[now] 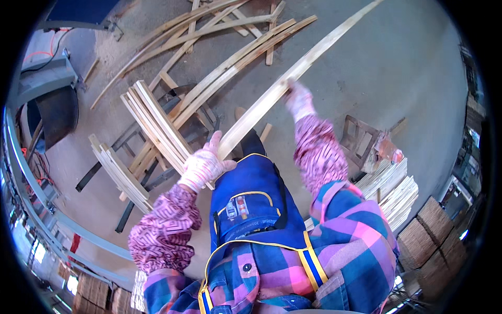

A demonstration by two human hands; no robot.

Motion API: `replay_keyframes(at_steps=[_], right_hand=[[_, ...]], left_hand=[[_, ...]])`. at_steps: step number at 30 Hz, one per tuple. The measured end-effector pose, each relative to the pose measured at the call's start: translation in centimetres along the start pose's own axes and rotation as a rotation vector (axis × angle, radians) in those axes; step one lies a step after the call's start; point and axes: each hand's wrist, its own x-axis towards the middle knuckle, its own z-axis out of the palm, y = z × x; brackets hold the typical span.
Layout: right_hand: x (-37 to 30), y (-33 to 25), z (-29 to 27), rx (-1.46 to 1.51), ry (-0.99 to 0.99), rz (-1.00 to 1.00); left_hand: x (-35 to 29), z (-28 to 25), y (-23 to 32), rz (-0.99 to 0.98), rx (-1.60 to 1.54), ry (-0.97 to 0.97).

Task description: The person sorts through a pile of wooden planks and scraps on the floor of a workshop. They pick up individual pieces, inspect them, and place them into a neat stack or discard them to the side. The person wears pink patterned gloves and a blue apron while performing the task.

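Wood strip (266, 102), long and pale, slants from above a blue apron (243, 183) toward the upper right, over grey floor (408, 78). The person's gloved right hand (299, 100) is closed on its lower edge, partway along. The gloved left hand (201, 165) has its thumb spread from its fingers, the strip's near end between them; whether it grips is unclear. Stacked slats (157, 123) stand just beyond the left hand.

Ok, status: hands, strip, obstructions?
Right white-gloved hand gripping long, pale wooden strip. Left white-gloved hand open at its near end. Stacked pale wooden boards close beside left hand.
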Motion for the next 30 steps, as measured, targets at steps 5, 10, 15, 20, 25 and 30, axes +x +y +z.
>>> replay_keyframes(at_steps=[5, 10, 15, 20, 25, 30], right_hand=[[-18.8, 9.5, -2.0, 0.080, -0.303, 0.264], [-22.6, 10.7, -7.5, 0.100, -0.075, 0.240], [-23.6, 8.8, -2.8, -0.901, 0.488, 0.098], [-17.3, 11.2, -9.7, -1.956, 0.080, -0.103], [-18.2, 14.7, -8.2, -1.942, 0.122, -0.187], [-17.1, 19.7, -4.3, -1.020, 0.289, 0.075]], left_hand=[[-6.3, 9.9, -7.2, -0.242, 0.172, 0.050], [-16.7, 16.9, -11.9, -0.301, 0.171, -0.031], [-21.0, 21.8, -13.1, -0.426, 0.050, -0.054], [-21.1, 25.4, -12.2, -0.409, -0.100, -0.107], [-23.3, 26.9, -10.4, -0.481, -0.085, 0.061], [-25.3, 26.2, -9.6, -0.646, -0.087, 0.166]])
